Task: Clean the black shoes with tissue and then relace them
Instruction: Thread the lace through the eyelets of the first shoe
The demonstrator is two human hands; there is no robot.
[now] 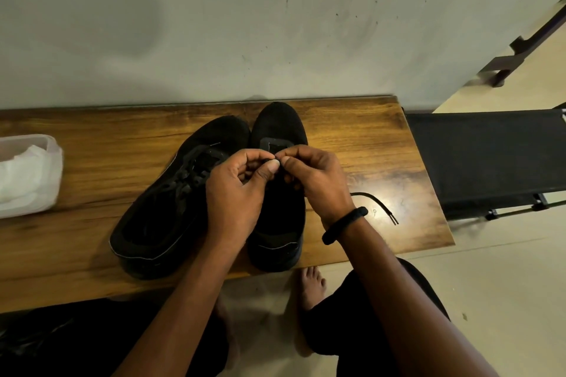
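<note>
My left hand (232, 193) and right hand (317, 182) meet over the front of the right shoe (277, 128). The fingers (271, 167) of both are curled, pinching the lace (379, 206) between thumb and forefinger. Its loose end trails from under my right wrist onto the bench (92, 168). The left shoe (159, 217) stands touching the right one, laces across its tongue. The tissue (24, 174) lies at the bench's left end.

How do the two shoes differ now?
The left shoe is laced; the right shoe's lace trails loose onto the table. The left shoe lies slanted; the right shoe points straight at the wall. The left hand and right hand pinch the lace over the right shoe, not the left shoe. Both are black.
</note>
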